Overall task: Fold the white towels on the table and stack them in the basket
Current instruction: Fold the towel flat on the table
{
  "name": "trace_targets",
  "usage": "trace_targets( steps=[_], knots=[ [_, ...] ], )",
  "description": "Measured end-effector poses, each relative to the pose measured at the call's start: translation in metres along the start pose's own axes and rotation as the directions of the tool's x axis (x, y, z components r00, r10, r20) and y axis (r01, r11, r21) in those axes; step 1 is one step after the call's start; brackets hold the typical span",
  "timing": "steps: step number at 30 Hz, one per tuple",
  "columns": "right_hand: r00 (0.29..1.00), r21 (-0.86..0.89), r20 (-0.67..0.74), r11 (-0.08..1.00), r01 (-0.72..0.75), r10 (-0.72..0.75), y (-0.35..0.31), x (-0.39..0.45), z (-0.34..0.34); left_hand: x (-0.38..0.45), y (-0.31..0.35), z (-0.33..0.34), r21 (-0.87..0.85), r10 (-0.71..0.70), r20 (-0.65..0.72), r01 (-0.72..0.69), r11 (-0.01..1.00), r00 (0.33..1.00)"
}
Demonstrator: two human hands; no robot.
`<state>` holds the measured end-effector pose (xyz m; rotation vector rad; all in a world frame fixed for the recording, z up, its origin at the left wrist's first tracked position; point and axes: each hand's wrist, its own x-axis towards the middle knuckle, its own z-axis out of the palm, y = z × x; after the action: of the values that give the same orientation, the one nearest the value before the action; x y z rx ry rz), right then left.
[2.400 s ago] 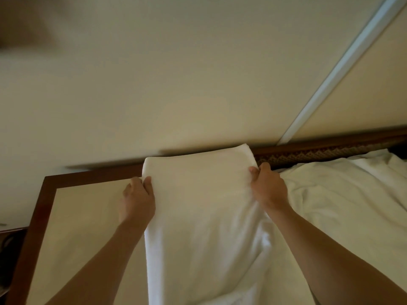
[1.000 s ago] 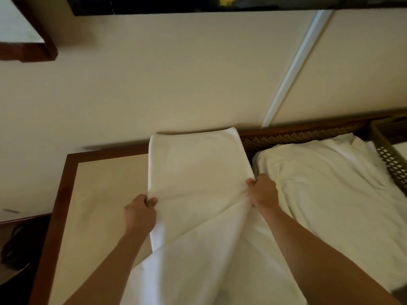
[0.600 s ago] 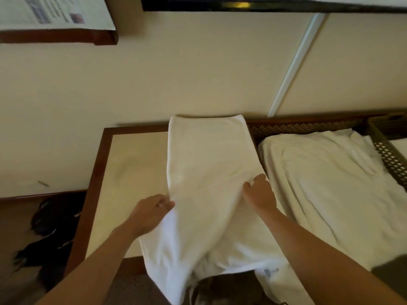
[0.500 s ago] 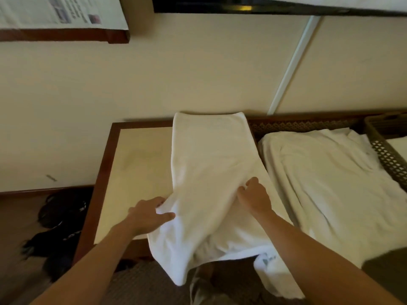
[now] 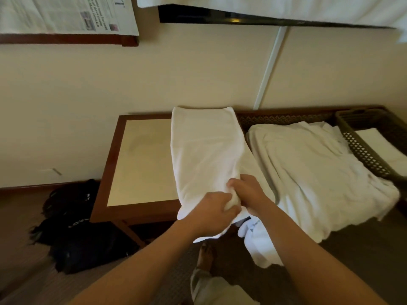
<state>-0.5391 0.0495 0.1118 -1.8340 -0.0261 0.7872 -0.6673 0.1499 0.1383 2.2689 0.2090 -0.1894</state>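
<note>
A black bag (image 5: 72,227) lies on the floor left of the wooden table (image 5: 141,161). A long folded white towel (image 5: 207,150) runs across the table; at its near end the left hand (image 5: 211,213) and right hand (image 5: 248,192) meet, fingers curled into the cloth. A rumpled towel pile (image 5: 312,172) lies just right, touching the brown lattice basket (image 5: 370,150), which holds a folded towel (image 5: 383,146).

Both hands, left (image 5: 212,213) and right (image 5: 248,192), grip the near end of a long towel (image 5: 204,150) on the bench (image 5: 141,159); a basket (image 5: 365,150) sits right.
</note>
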Motion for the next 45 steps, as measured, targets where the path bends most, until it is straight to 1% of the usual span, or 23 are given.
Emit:
trace_targets(
  steps=[2, 3, 5, 6, 7, 9, 11, 12, 13, 17, 19, 20, 22, 23, 24, 25, 27, 29, 34, 37, 39, 42, 45],
  knots=[
    [0.987, 0.048, -0.146, 0.997, 0.068, -0.06, 0.018, -0.009, -0.023, -0.008, -0.004, 0.016, -0.112, 0.024, 0.049, -0.019, 0.994, 0.999],
    [0.979, 0.101, -0.195, 0.992, 0.07, -0.049, 0.027, -0.013, -0.036, -0.012, -0.01, 0.023, -0.207, -0.015, 0.045, 0.024, 0.978, 0.999],
    [0.969, 0.123, -0.248, 0.992, 0.016, 0.015, 0.05, -0.014, -0.055, -0.019, -0.034, 0.035, -0.372, -0.199, -0.032, 0.173, 0.912, 0.979],
    [0.963, 0.079, -0.264, 0.996, -0.033, 0.053, 0.061, -0.01, -0.063, -0.021, -0.05, 0.043, -0.42, -0.316, -0.089, 0.252, 0.872, 0.944],
    [0.959, 0.027, -0.272, 0.996, -0.081, 0.085, 0.072, -0.006, -0.068, -0.022, -0.067, 0.049, -0.45, -0.432, -0.145, 0.329, 0.83, 0.89],
    [0.95, -0.046, -0.279, 0.986, -0.16, 0.141, 0.087, 0.005, -0.071, -0.021, -0.094, 0.056, -0.537, -0.626, -0.203, 0.449, 0.714, 0.753],
    [0.945, -0.065, -0.281, 0.98, -0.19, 0.165, 0.096, 0.014, -0.071, -0.016, -0.111, 0.06, -0.627, -0.759, -0.18, 0.522, 0.579, 0.626],
    [0.947, -0.067, -0.272, 0.978, -0.196, 0.171, 0.099, 0.019, -0.071, -0.013, -0.116, 0.062, -0.684, -0.795, -0.15, 0.519, 0.513, 0.588],
    [0.955, -0.065, -0.25, 0.981, -0.184, 0.162, 0.1, 0.022, -0.071, -0.008, -0.12, 0.063, -0.722, -0.809, -0.125, 0.506, 0.471, 0.575],
    [0.985, -0.078, -0.156, 0.993, -0.092, 0.079, 0.099, 0.031, -0.077, 0.011, -0.125, 0.075, -0.784, -0.815, -0.049, 0.483, 0.39, 0.578],
    [0.987, -0.072, -0.155, 0.996, -0.048, 0.037, 0.104, 0.036, -0.082, 0.014, -0.129, 0.088, -0.746, -0.825, 0.009, 0.553, 0.371, 0.566],
    [0.988, -0.083, -0.155, 0.996, -0.038, 0.025, 0.106, 0.04, -0.086, 0.015, -0.132, 0.097, -0.727, -0.819, 0.071, 0.592, 0.348, 0.569],
    [0.989, -0.099, -0.144, 0.994, -0.051, 0.036, 0.113, 0.046, -0.093, 0.014, -0.136, 0.11, -0.707, -0.801, 0.232, 0.661, 0.251, 0.552],
    [0.989, -0.11, -0.136, 0.991, -0.074, 0.059, 0.116, 0.049, -0.096, 0.012, -0.136, 0.113, -0.659, -0.798, 0.262, 0.705, 0.263, 0.543],
    [0.989, -0.128, -0.13, 0.987, -0.092, 0.075, 0.117, 0.051, -0.099, 0.011, -0.137, 0.113, -0.597, -0.81, 0.235, 0.737, 0.316, 0.538],
    [0.989, -0.152, -0.125, 0.983, -0.102, 0.083, 0.117, 0.051, -0.099, 0.01, -0.136, 0.11, -0.55, -0.826, 0.162, 0.745, 0.378, 0.54],
    [0.99, -0.203, -0.12, 0.974, -0.096, 0.073, 0.115, 0.054, -0.101, 0.014, -0.133, 0.1, -0.61, -0.832, 0.031, 0.67, 0.424, 0.554],
    [0.994, -0.208, -0.098, 0.976, -0.059, 0.039, 0.11, 0.056, -0.103, 0.02, -0.129, 0.089, -0.737, -0.821, -0.035, 0.541, 0.407, 0.57],
    [0.997, -0.136, 0.02, 0.988, 0.07, -0.068, 0.101, 0.057, -0.111, 0.017, -0.131, 0.08, -0.91, -0.817, -0.005, 0.336, 0.242, 0.577],
    [0.999, -0.015, -0.017, 0.999, 0.042, -0.042, 0.099, 0.058, -0.118, 0.012, -0.128, 0.073, -0.973, -0.785, 0.061, 0.214, 0.092, 0.617],
    [1.0, 0.02, -0.008, 1.0, 0.019, -0.019, 0.098, 0.06, -0.119, 0.014, -0.122, 0.068, -0.979, -0.771, 0.101, 0.202, 0.037, 0.629],
    [0.999, -0.012, 0.045, 1.0, -0.009, 0.01, 0.105, 0.063, -0.118, 0.016, -0.119, 0.063, -0.971, -0.763, 0.149, 0.238, 0.007, 0.63],
    [0.998, -0.069, 0.067, 0.997, -0.014, 0.019, 0.117, 0.065, -0.121, 0.015, -0.117, 0.059, -0.962, -0.729, 0.194, 0.273, -0.01, 0.656]
  ],
)
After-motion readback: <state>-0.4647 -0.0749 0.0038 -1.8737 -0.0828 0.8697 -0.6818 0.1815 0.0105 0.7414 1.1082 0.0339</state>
